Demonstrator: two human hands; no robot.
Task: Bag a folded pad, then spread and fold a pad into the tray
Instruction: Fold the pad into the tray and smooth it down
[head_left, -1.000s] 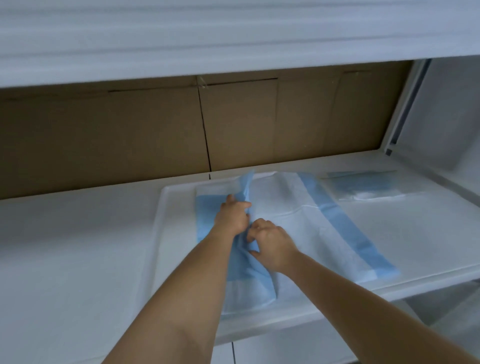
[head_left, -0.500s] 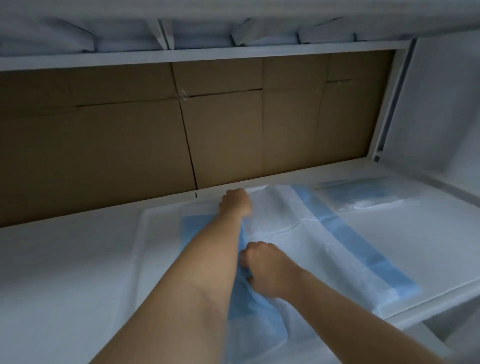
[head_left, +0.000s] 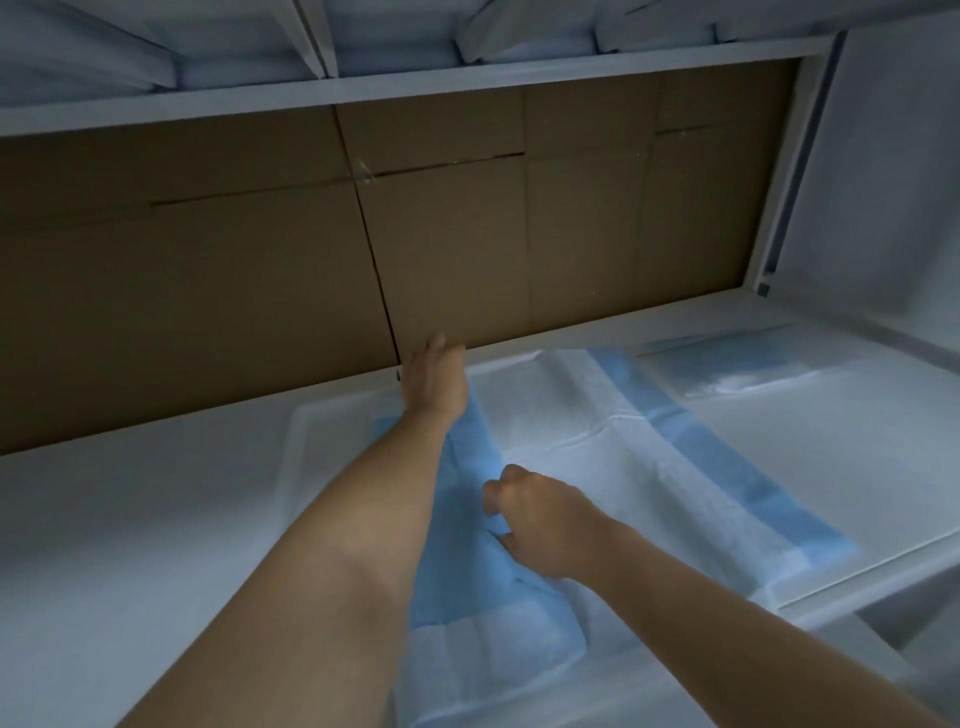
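Softly creased blue-and-white pad (head_left: 597, 431), right hand (head_left: 540, 525) pinching its fold

Two bare forearms, sleeveless, hands (head_left: 436, 384) without gloves or jewellery

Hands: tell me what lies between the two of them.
In the head view, the folded-over blue edge of the pad runs from the left hand at the back to the right hand, which pinches it.
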